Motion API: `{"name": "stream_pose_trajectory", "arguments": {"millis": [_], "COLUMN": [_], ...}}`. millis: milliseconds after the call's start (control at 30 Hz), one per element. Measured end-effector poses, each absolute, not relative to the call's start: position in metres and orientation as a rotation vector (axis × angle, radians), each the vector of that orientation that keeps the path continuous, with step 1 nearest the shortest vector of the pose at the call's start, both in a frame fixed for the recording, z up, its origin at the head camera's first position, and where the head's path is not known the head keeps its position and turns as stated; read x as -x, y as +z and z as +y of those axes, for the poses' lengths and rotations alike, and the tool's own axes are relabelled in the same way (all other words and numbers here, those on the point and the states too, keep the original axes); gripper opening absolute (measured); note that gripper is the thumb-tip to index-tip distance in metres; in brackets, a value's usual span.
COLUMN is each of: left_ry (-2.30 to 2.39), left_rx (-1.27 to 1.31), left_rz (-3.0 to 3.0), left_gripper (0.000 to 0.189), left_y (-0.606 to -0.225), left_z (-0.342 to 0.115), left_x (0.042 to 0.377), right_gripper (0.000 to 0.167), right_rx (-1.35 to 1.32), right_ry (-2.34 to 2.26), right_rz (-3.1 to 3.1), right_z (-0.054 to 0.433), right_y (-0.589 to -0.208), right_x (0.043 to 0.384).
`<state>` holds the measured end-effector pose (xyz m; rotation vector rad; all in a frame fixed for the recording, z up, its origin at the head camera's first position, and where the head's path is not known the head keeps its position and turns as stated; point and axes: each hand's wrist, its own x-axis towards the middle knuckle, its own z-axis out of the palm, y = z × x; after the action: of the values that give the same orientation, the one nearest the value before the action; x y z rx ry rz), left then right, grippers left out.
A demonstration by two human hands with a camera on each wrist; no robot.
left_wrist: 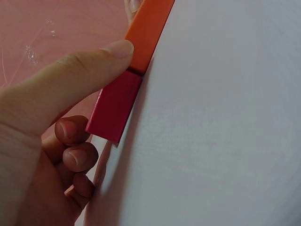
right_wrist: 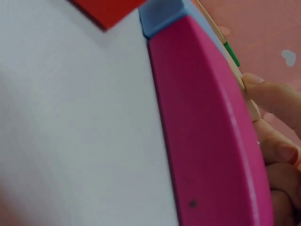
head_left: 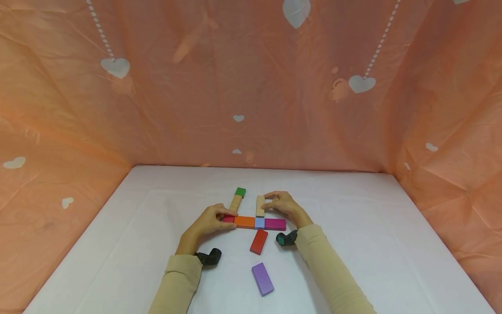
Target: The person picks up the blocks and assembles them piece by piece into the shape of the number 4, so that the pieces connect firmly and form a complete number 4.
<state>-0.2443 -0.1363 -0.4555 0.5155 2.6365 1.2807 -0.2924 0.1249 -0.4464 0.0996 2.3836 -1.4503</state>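
A row of blocks lies on the white table: a crimson block (head_left: 228,219), an orange block (head_left: 245,222), a light-blue block (head_left: 259,223) and a magenta block (head_left: 275,224). My left hand (head_left: 211,219) pinches the orange block's left end where it meets the crimson one; in the left wrist view the thumb (left_wrist: 120,48) lies at that joint. With thumb and index finger, my right hand (head_left: 285,204) holds a plain wooden block (head_left: 260,206) that stretches away from the light-blue block. In the right wrist view, the magenta block (right_wrist: 202,122) partly hides that wooden block.
Behind the left hand, another wooden block (head_left: 235,203) extends to a green block (head_left: 240,192). A red block (head_left: 259,242) lies slantwise before the row, and a purple block (head_left: 262,279) sits nearer. Orange cloth (head_left: 251,87) with hearts hangs around the table.
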Motion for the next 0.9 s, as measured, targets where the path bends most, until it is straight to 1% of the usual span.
{"name": "stream_pose_trajectory", "arguments": {"millis": [900], "left_ry": [1.299], "left_rx": [-0.564], "left_rz": [2.639], "left_gripper": [0.032], "left_y": [-0.4577], "left_z": [-0.1374], "left_x": [0.2445], "right_gripper": [0.050], "right_rx": [-0.088], "right_ry": [-1.477], "right_rz": [2.365], "right_z": [0.1257], "right_y": [-0.4463], "right_x": [0.2920]}}
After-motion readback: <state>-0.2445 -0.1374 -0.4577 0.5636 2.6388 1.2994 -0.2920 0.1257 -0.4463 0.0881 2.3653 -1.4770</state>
